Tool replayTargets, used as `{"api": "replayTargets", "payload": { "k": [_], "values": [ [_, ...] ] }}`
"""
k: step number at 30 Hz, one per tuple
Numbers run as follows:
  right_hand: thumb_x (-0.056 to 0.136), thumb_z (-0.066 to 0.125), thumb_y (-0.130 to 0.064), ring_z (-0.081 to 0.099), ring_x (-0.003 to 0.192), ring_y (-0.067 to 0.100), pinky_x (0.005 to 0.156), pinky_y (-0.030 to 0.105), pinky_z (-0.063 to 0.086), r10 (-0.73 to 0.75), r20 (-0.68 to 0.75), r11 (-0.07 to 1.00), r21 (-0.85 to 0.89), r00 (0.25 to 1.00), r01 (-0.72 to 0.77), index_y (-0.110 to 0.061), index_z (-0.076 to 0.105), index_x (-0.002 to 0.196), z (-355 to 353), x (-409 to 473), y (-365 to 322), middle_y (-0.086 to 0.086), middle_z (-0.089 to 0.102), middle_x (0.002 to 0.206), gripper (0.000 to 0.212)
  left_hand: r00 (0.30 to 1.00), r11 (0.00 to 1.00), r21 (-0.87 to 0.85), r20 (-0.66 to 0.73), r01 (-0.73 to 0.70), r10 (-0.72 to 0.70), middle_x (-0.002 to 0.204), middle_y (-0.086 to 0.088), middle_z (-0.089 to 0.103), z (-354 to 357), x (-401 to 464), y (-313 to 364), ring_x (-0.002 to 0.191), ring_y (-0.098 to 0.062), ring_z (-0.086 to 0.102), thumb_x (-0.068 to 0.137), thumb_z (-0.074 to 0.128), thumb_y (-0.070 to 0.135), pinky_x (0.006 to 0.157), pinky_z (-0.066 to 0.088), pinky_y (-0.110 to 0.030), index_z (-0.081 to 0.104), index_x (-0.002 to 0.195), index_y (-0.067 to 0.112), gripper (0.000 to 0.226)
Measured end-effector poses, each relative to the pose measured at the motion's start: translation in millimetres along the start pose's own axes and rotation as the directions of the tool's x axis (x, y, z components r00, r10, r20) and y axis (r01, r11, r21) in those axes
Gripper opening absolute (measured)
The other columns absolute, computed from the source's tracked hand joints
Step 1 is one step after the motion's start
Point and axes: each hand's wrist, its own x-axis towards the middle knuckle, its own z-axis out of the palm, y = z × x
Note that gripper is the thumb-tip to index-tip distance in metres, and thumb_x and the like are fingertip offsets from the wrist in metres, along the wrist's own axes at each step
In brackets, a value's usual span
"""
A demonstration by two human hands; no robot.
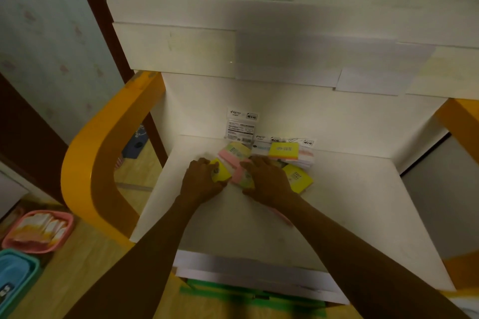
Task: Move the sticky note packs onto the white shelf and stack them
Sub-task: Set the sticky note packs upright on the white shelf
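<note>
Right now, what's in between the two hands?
In the head view, a pink and pale green sticky note pack lies between the left hand and right hand, on the white shelf.

On the white shelf [337,204], the left hand [201,181] is gripping a yellow pack [220,172] while the right hand [267,181] is resting on a pink pack [239,176].
</note>
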Motion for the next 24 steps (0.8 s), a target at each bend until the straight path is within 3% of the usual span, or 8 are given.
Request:
{"api": "replayTargets", "payload": {
  "k": [13,18,21,24],
  "values": [
    [0.083,0.063,-0.044,0.035,0.132,0.028,0.093,0.044,0.048,-0.011,-0.002,1.0,-0.028,1.0,0.011,-0.027,0.046,0.132,-4,1,-2,0.007,0.04,0.14,0.055,0.999,1.0,0.005,0.039,-0.013,0.013,0.113,-0.01,0.057,-4,0,-1,0.102,-0.025,0.053,0.072,0.074,0.052,0.08,0.049,-0.033,0.065,0.114,0.012,0.059],
    [0.081,0.064,-0.045,0.037,0.127,0.025,0.084,0.039,0.049,-0.028,-0.057,0.999,-0.041,0.998,0.025,-0.029,0.045,0.133,-32,-8,6,0.003,0.044,0.134,0.058,0.998,0.998,-0.049,0.051,-0.032,0.035,0.086,0.0,0.061,-18,-3,3,0.081,-0.018,0.059,0.068,0.06,0.065,0.065,0.049,-0.028,0.063,0.08,0.028,0.039],
    [0.082,0.063,-0.046,0.034,0.13,0.021,0.084,0.038,0.048,-0.009,-0.083,1.0,-0.028,0.996,0.006,-0.03,0.043,0.136,-66,-11,16,0.0,0.042,0.137,0.06,0.994,0.995,-0.027,0.047,-0.093,0.094,0.099,-0.003,0.061,-41,1,18,0.092,-0.02,0.059,0.073,0.073,0.048,0.07,0.041,-0.024,0.065,0.092,0.023,0.032],
    [0.082,0.064,-0.047,0.032,0.131,0.02,0.09,0.042,0.046,0.022,-0.089,0.999,-0.028,0.996,-0.024,-0.031,0.039,0.14,-103,-16,24,-0.001,0.04,0.14,0.065,0.986,0.986,0.003,0.025,-0.166,0.166,0.113,-0.006,0.06,-72,6,44,0.101,-0.021,0.058,0.074,0.077,0.04,0.08,0.043,-0.025,0.065,0.109,0.02,0.042]
  ]
}}
